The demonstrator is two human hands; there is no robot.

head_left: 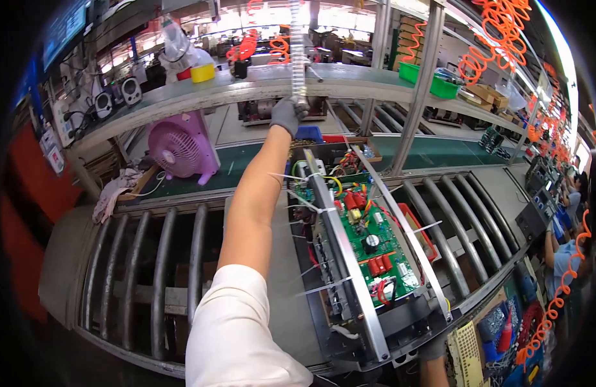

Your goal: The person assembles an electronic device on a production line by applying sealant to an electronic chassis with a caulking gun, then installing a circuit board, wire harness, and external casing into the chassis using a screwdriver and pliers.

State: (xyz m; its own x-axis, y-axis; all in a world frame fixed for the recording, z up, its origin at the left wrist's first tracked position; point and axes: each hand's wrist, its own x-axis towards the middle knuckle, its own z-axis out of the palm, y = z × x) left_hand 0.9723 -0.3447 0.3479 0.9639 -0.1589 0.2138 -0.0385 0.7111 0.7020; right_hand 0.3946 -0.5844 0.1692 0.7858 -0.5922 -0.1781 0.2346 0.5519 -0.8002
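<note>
My left hand (288, 116), in a grey glove, is stretched far forward. Its fingers are closed around the lower end of a pale coiled hose (298, 58) that hangs from above; any tool inside the grip is hidden. Nearer to me lies an open metal chassis with two silver rails (351, 264) along it. Between the rails sits a green circuit board (381, 242) with red and black components. White cable ties stick out from the near-left rail. My right hand (432, 348), also gloved, is at the chassis's near right corner, its fingers mostly hidden.
Metal rollers (162, 277) flank the chassis on both sides. A purple fan (178, 148) stands behind, at left. A raised shelf (233, 90) crosses ahead, bearing a green bin (433, 82). A metal post (417, 97) rises at right. Orange coiled hoses (559, 297) hang at right, near other people.
</note>
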